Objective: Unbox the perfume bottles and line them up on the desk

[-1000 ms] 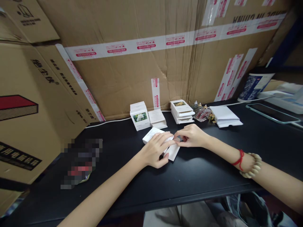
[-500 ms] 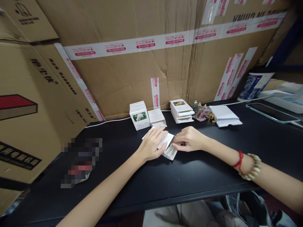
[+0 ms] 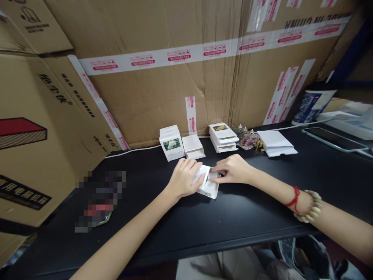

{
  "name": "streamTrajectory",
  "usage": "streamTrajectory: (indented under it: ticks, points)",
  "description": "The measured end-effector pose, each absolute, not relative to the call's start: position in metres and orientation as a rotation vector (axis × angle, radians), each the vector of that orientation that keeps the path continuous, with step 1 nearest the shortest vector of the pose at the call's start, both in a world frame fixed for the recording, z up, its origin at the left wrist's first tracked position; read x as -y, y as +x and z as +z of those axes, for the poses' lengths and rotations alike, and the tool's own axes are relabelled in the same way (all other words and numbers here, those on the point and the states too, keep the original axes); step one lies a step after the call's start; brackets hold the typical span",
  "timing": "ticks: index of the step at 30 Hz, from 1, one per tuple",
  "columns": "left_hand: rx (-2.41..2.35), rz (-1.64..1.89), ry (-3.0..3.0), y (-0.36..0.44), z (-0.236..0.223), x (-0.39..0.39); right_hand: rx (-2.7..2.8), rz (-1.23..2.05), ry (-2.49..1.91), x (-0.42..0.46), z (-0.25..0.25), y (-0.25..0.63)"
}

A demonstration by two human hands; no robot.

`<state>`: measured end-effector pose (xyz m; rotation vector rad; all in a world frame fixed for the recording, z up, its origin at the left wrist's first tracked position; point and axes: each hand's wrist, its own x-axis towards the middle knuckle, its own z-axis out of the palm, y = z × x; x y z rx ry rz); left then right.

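Observation:
A small white cardboard box (image 3: 210,189) lies on the black desk, with one end open and facing right. My left hand (image 3: 184,179) is closed around its left part, thumb in front and fingers over the top. At the open end, my right hand (image 3: 233,169) has its index finger and thumb on the box's edge and flap, partly inside the opening; the other fingers are curled. What lies inside the box is hidden. Just behind my left hand stand a white box with a white flower picture (image 3: 171,144) and a plain white box (image 3: 193,144).
Farther back are stacked white boxes (image 3: 222,134), glass perfume bottles (image 3: 247,138) with gold caps and a flattened white carton (image 3: 275,143). A phone (image 3: 333,139) and a paper cup (image 3: 313,105) sit at right. Large cardboard boxes (image 3: 145,97) wall the back and left.
My left hand has pulled its fingers in tighter round the small box. The box has turned slightly and its open end shows wider; my right index finger has stretched further onto it.

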<state>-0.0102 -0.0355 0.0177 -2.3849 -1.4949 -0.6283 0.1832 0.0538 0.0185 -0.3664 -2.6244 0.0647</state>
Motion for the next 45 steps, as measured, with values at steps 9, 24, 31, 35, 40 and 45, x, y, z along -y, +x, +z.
streamTrajectory:
  ticks: [9,24,31,35,40,45]
  points:
    - [1.655,-0.553,-2.244,-0.006,0.016,0.036,2.542,0.243,-0.517,-0.038,0.009,0.17]
    - [1.444,-0.567,-2.515,-0.023,0.02,0.031,2.6,0.637,-0.359,-0.053,0.013,0.175]
    - [1.307,-0.487,-2.694,-0.037,0.024,0.027,2.615,0.474,-0.159,-0.064,0.014,0.181]
    - [1.285,-0.456,-2.695,-0.036,0.024,0.027,2.578,0.313,-0.089,-0.055,0.012,0.175]
    - [1.322,-0.423,-2.641,-0.034,0.025,0.026,2.626,0.276,-0.112,-0.054,0.015,0.174]
    - [1.389,-0.377,-2.616,-0.033,0.029,0.026,2.723,0.357,-0.125,-0.068,0.021,0.182]
